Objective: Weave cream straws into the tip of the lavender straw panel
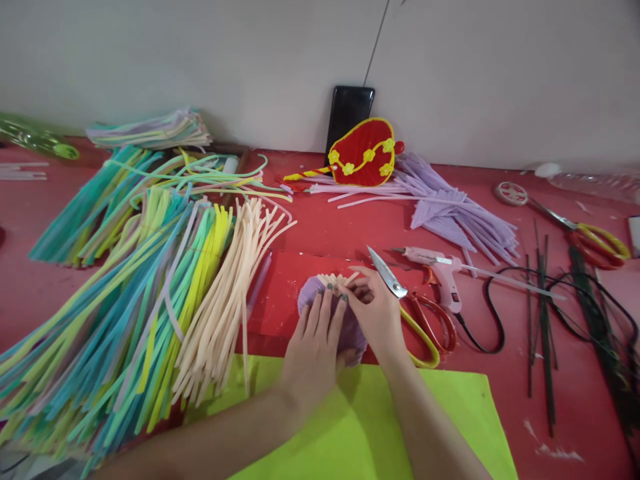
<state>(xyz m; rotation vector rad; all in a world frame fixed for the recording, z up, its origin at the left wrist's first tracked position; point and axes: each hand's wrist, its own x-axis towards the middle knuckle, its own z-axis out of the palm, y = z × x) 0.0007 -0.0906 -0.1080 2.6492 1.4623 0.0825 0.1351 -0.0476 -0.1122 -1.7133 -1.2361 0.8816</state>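
A rounded purple piece (311, 293) made of pipe cleaners set side by side lies in front of me, with short beige pipe cleaner ends (330, 279) along its top. My left hand (315, 333) rests over it, fingers stretched across the face and thumb at the lower edge, holding it down. At its upper right my right hand (376, 310) pinches a beige pipe cleaner (351, 279) between thumb and forefinger. The palms hide much of the piece. Scissors (387, 272) with red and yellow handles lie just right of my right hand, partly open.
Bundles of coloured pipe cleaners (145, 267) and beige ones (225, 300) fill the left. A pink glue gun (443, 267) with its cord, dark sticks (545, 333) and more scissors (595, 240) lie right. Behind are purple pipe cleaners (455, 207), a red fan-shaped ornament (363, 153) and a phone (350, 110).
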